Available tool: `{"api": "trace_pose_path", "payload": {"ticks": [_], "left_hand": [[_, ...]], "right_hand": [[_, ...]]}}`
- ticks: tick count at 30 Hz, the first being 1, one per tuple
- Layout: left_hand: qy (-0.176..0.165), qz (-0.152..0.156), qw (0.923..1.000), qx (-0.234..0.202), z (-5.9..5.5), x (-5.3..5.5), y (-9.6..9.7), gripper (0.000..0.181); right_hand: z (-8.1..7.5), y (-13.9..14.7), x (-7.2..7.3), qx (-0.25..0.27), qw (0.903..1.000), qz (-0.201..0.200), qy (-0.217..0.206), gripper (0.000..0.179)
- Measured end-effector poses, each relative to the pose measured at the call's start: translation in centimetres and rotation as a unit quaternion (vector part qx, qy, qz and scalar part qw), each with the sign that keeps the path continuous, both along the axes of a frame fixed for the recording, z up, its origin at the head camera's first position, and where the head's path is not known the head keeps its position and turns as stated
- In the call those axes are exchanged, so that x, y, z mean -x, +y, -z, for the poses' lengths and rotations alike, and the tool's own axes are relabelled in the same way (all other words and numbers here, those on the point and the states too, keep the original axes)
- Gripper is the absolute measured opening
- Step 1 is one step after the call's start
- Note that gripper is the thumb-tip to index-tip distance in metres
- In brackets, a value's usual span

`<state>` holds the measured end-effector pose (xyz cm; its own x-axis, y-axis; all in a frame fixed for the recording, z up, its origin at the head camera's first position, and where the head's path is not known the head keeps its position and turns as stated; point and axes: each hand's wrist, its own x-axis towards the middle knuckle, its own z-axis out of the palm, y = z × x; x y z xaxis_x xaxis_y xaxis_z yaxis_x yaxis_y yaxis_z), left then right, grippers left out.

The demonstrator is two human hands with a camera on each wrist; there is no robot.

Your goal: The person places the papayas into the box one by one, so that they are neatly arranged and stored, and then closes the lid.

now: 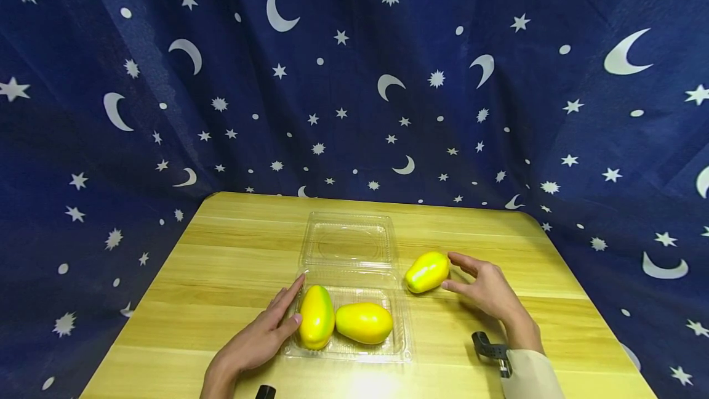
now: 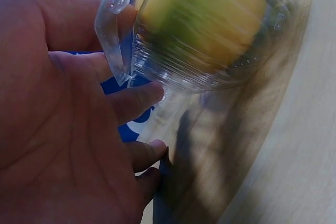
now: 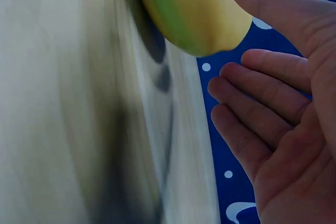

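A clear plastic clamshell box (image 1: 407, 343) lies with its lid folded back. Inside its base are two yellow mangoes: the left mango (image 1: 317, 318) has a green streak and lies lengthwise, and the right mango (image 1: 364, 323) lies crosswise. My left hand (image 1: 256, 337) rests against the box's left side, fingers extended, with the thumb over the rim beside the left mango. To the right of the box, a third mango (image 1: 427, 272) sits by my right hand (image 1: 487, 288). That hand's thumb and fingers are spread loosely at the mango's right end, not wrapped round it.
The clear lid (image 1: 349, 240) lies flat behind the base. Wooden tabletop (image 1: 221, 263) surrounds the box. A dark blue curtain (image 1: 354, 79) with moons and stars hangs behind the table. A black wrist mount (image 1: 490, 348) sticks out beside the right sleeve (image 1: 532, 374).
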<state>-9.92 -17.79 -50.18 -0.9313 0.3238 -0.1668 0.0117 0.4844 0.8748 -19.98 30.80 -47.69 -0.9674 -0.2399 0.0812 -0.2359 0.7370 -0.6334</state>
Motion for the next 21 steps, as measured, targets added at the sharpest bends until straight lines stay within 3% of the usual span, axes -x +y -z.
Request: {"api": "trace_pose_path", "payload": {"ticks": [7, 14, 21], "left_hand": [[-0.001, 0.001, 1.0000, 0.001, 0.0, 0.0, 0.0, 0.069], [-0.001, 0.000, 1.0000, 0.003, 0.0, 0.0, 0.0, 0.068], [-0.003, -0.002, 1.0000, 0.001, 0.0, 0.0, 0.0, 0.068]], "right_hand": [[-0.6, 0.7, 1.0, -0.004, 0.9995, -0.031, -0.010, 0.083], [-0.1, 0.9, 2.4, -0.010, 0.9978, -0.063, -0.018, 0.085], [0.5, 0.5, 3.2, 0.025, 0.9945, -0.093, -0.041, 0.081]]}}
